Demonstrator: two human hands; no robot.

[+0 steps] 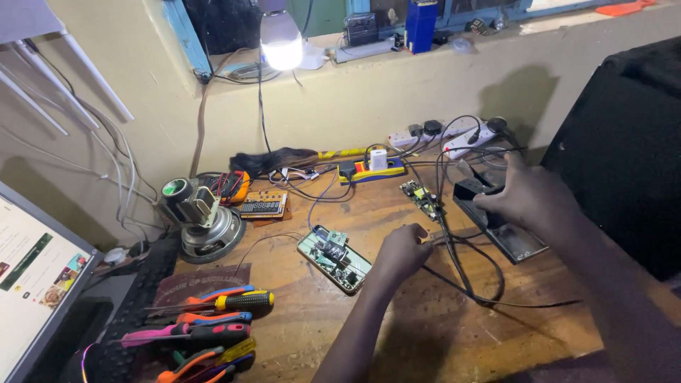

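Two hands over tabletop (pixel 440 333): left hand (pixel 401 252) fingers curled, pinching black cable (pixel 464 273) beside circuit board (pixel 333 259); right hand (pixel 528 198) fingers bent, gripping black box (pixel 507 234) beyond cable, steadying it.

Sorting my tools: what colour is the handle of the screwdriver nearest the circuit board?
Yellow and black, on the screwdriver left of the circuit board; head view.

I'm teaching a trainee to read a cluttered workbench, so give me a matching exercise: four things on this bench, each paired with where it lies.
Things:
1. Screwdrivers
2. Lit bulb
3. Right hand
4. Left hand

Places:
A. On the window ledge
B. On the black box at the right
C. At the front left of the bench
D. On the black cables, beside the white circuit board

Pairs: 1-C, 2-A, 3-B, 4-D
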